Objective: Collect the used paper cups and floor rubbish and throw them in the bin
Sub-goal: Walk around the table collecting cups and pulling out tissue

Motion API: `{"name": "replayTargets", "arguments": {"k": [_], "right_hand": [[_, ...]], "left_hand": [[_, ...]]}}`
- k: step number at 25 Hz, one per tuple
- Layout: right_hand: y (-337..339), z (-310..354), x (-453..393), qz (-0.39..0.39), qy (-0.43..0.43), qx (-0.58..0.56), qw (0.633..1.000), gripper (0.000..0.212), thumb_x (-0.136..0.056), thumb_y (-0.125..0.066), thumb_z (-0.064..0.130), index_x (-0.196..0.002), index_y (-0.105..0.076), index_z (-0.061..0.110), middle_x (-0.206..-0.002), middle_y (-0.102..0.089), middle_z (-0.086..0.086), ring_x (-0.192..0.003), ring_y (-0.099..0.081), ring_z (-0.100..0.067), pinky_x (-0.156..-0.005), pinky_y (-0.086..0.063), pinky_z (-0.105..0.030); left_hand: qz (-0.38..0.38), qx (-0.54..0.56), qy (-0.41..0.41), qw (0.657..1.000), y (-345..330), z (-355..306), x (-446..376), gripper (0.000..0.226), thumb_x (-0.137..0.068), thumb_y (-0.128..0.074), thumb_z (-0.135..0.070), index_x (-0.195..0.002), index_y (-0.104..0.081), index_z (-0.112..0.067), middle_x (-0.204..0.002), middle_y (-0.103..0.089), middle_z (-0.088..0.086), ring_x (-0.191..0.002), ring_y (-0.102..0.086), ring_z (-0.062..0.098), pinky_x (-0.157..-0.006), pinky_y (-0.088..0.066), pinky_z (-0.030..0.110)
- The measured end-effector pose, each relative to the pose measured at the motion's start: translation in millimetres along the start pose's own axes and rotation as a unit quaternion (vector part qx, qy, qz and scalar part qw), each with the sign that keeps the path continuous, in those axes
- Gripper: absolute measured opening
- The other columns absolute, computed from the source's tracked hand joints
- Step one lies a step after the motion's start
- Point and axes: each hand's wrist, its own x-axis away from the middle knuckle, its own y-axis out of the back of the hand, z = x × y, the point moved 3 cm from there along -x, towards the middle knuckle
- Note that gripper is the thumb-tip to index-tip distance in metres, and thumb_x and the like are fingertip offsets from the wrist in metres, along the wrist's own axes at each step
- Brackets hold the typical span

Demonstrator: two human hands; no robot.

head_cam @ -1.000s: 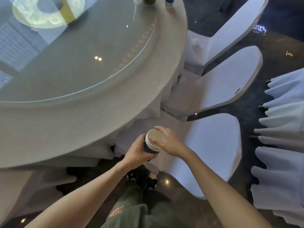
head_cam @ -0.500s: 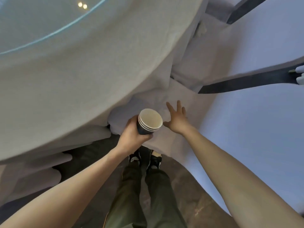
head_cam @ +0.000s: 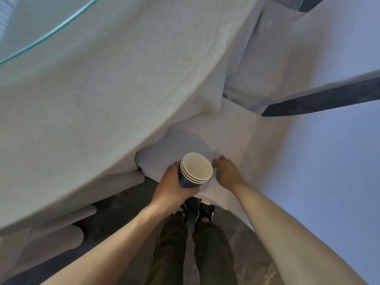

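**A:** From the head camera, what is your left hand [head_cam: 174, 187] doing?

**B:** Your left hand is wrapped tight around a stack of paper cups [head_cam: 195, 169]. The cups are dark blue outside and cream inside, nested together, three rims showing, mouth tilted up and away from you. Your thumb lies along the near side of the stack and your fingers curl under it.

**A:** And your right hand [head_cam: 227, 173]?

**B:** It sits just to the right of the cups, very close to their rim. The palm faces down on the white chair cover [head_cam: 246, 140], with the fingers bent toward the cloth. You cannot tell whether they are pinching a fold or only resting, and nothing shows in that hand.

**A:** What lies around your hands?

**B:** Beyond and to the left of your left hand hangs the white tablecloth [head_cam: 102, 110], with a glass tabletop edge [head_cam: 51, 36] far up at the left. Below your hands, toward you, are your dark trousers [head_cam: 193, 254] and black shoes [head_cam: 202, 212] on a dark marbled floor [head_cam: 242, 243].
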Motion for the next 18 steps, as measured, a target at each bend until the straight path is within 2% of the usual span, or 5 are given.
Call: {"name": "replayTargets", "arguments": {"k": [4,7,12,16,18], "right_hand": [[67.3,11.3,26.8,-0.067,-0.041,-0.13,0.988,0.031,-0.092,-0.049,-0.008,-0.113,-0.068,0.005,-0.116,-0.06,-0.017,-0.104,-0.061,-0.038,-0.077,-0.042,-0.03],[162.7,28.4,67.3,-0.152,-0.042,-0.261,0.952,0.023,-0.09,-0.054,-0.008,-0.1,-0.073,-0.001,-0.107,-0.069,-0.023,-0.099,-0.065,-0.039,-0.076,-0.041,-0.028],[300.6,64.1,175.1,-0.259,-0.011,-0.381,0.887,0.02,-0.089,-0.071,0.019,-0.107,-0.064,0.02,-0.105,-0.072,0.0,-0.09,-0.067,-0.018,-0.079,-0.052,-0.031],[346.4,91.5,251.8,-0.294,0.031,-0.359,0.885,0.019,-0.087,-0.077,0.032,-0.094,-0.066,0.019,-0.091,-0.067,0.004,-0.085,-0.064,-0.016,-0.078,-0.052,-0.033],[358.4,94.4,275.6,-0.322,0.054,-0.304,0.895,0.02,-0.088,-0.076,0.034,-0.096,-0.072,0.017,-0.098,-0.061,0.001,-0.096,-0.062,-0.017,-0.084,-0.053,-0.032]], "left_hand": [[0.011,-0.038,-0.043,0.998,7.2,-37.7,19.2,0.074,-0.071,-0.092,-0.025,-0.131,-0.05,-0.031,-0.121,-0.057,-0.016,-0.105,-0.057,-0.001,-0.074,-0.041,0.004],[0.008,-0.066,-0.078,0.995,20.7,-84.9,38.6,0.078,-0.072,-0.09,-0.031,-0.138,-0.05,-0.025,-0.129,-0.057,-0.008,-0.111,-0.05,0.004,-0.087,-0.04,0.018],[-0.016,-0.061,-0.138,0.988,51.4,-164.1,75.7,0.078,-0.063,-0.088,-0.039,-0.132,-0.055,-0.027,-0.127,-0.06,-0.007,-0.113,-0.057,0.01,-0.088,-0.046,0.027],[-0.024,-0.038,-0.201,0.979,67.3,-221.3,102.0,0.063,-0.057,-0.086,-0.042,-0.113,-0.058,-0.036,-0.107,-0.067,-0.005,-0.093,-0.072,0.026,-0.064,-0.054,0.033],[-0.04,-0.014,-0.241,0.97,72.1,-252.2,118.0,0.065,-0.059,-0.086,-0.038,-0.117,-0.057,-0.039,-0.115,-0.065,-0.009,-0.102,-0.069,0.02,-0.077,-0.058,0.039]]}}
